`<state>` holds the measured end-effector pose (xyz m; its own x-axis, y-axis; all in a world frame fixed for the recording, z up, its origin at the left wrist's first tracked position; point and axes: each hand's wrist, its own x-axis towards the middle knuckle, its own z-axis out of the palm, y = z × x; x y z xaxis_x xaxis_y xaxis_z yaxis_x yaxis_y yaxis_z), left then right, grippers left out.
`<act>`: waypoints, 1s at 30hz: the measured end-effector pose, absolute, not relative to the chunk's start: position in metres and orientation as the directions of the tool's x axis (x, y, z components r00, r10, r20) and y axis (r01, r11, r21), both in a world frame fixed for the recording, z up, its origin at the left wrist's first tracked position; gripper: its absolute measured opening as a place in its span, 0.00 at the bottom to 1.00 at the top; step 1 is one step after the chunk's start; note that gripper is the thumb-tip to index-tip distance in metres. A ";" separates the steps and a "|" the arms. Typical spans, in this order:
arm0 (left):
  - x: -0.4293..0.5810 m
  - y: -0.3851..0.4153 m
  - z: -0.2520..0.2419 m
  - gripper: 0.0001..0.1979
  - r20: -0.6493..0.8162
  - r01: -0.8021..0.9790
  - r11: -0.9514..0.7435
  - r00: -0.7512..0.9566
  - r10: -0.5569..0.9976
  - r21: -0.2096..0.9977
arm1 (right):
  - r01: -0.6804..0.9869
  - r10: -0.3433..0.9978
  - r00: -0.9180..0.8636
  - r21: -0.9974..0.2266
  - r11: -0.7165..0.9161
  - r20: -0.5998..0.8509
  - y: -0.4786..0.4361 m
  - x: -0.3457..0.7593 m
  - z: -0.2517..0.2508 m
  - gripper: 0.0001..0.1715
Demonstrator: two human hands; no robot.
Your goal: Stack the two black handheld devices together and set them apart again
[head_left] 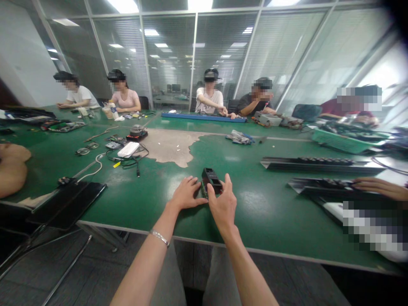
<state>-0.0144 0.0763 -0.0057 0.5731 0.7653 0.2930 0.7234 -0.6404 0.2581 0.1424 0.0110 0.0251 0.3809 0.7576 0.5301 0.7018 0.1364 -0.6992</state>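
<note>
Forearms (142, 259) spanned bottom centre; mid-frame, the right hand (225, 206) grasped a black electronic device (211, 177); I couldn't tell the left hand's (187, 195) grip. Shirt lettering (207, 107), upper centre, was illegible.

Left forearm (145, 263) enters from 7 o'clock, right forearm (250, 267) from 5; both bare. Left hand (185, 193) low, palm down, fingers (192, 187) toward 1 o'clock, thumb toward 3. Right hand (223, 203) just beside, half-curled in grip; thumb toward 11, index finger toward 12.

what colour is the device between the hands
The device is mostly black, best seen in the head view.
</note>
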 end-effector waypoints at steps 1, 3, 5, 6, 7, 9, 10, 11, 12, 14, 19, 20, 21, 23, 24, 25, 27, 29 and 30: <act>-0.014 0.077 -0.006 0.41 0.294 0.721 -0.643 0.575 0.763 0.259 | 0.711 0.759 0.373 -0.690 0.136 0.534 0.011 0.141 0.025 0.45; -0.013 0.078 -0.008 0.42 0.296 0.717 -0.644 0.574 0.763 0.269 | 0.728 0.758 0.360 -0.672 0.135 0.543 0.012 0.139 0.026 0.45; -0.013 0.079 -0.009 0.44 0.295 0.719 -0.634 0.563 0.772 0.285 | 0.744 0.759 0.353 -0.656 0.127 0.547 0.013 0.137 0.027 0.44; -0.013 0.079 -0.010 0.45 0.295 0.721 -0.628 0.557 0.776 0.292 | 0.753 0.760 0.352 -0.648 0.117 0.546 0.013 0.135 0.028 0.44; -0.013 0.080 -0.010 0.46 0.294 0.723 -0.624 0.553 0.780 0.296 | 0.762 0.762 0.351 -0.639 0.104 0.544 0.014 0.134 0.029 0.45; -0.013 0.081 -0.011 0.47 0.294 0.723 -0.623 0.551 0.781 0.300 | 0.785 0.768 0.343 -0.614 0.082 0.540 0.013 0.132 0.030 0.45; -0.013 0.081 -0.012 0.47 0.293 0.722 -0.624 0.553 0.780 0.300 | 0.795 0.771 0.337 -0.602 0.074 0.540 0.013 0.131 0.030 0.44; -0.013 0.082 -0.012 0.47 0.290 0.721 -0.624 0.554 0.780 0.301 | 0.803 0.773 0.331 -0.592 0.070 0.541 0.012 0.130 0.029 0.44; -0.013 0.082 -0.012 0.47 0.287 0.721 -0.624 0.555 0.781 0.302 | 0.808 0.774 0.327 -0.585 0.068 0.541 0.011 0.130 0.028 0.44; -0.013 0.082 -0.012 0.48 0.278 0.721 -0.622 0.557 0.783 0.307 | 0.809 0.775 0.327 -0.585 0.067 0.541 0.009 0.130 0.026 0.44; -0.013 0.082 -0.012 0.49 0.276 0.720 -0.619 0.555 0.785 0.314 | 0.807 0.785 0.314 -0.585 0.076 0.535 0.004 0.130 0.016 0.44; -0.013 0.081 -0.011 0.50 0.276 0.719 -0.619 0.555 0.785 0.315 | 0.807 0.785 0.313 -0.585 0.077 0.534 0.004 0.130 0.015 0.44; -0.013 0.081 -0.011 0.50 0.276 0.718 -0.619 0.555 0.785 0.317 | 0.807 0.785 0.314 -0.585 0.076 0.535 0.004 0.131 0.014 0.44; -0.013 0.081 -0.011 0.50 0.273 0.717 -0.619 0.556 0.785 0.320 | 0.808 0.783 0.313 -0.584 0.077 0.537 0.005 0.131 0.012 0.44; -0.013 0.081 -0.011 0.50 0.271 0.717 -0.618 0.556 0.786 0.322 | 0.809 0.784 0.310 -0.582 0.080 0.538 0.005 0.131 0.012 0.44; -0.013 0.081 -0.011 0.51 0.267 0.718 -0.617 0.556 0.787 0.323 | 0.811 0.785 0.305 -0.580 0.084 0.539 0.006 0.131 0.012 0.45; -0.013 0.081 -0.011 0.51 0.264 0.718 -0.616 0.556 0.788 0.324 | 0.812 0.791 0.294 -0.576 0.090 0.537 0.007 0.131 0.011 0.45; -0.013 0.081 -0.011 0.51 0.272 0.718 -0.617 0.555 0.786 0.321 | 0.813 0.800 0.294 -0.577 0.079 0.523 0.006 0.131 0.012 0.45; -0.013 0.081 -0.012 0.51 0.277 0.718 -0.619 0.554 0.785 0.319 | 0.813 0.805 0.299 -0.578 0.066 0.513 0.005 0.131 0.012 0.46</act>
<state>-0.0129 0.0809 -0.0117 0.5536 0.7853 0.2771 0.7181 -0.6187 0.3188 0.1314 0.0052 0.0122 0.2989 0.8048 0.5128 0.8131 0.0664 -0.5783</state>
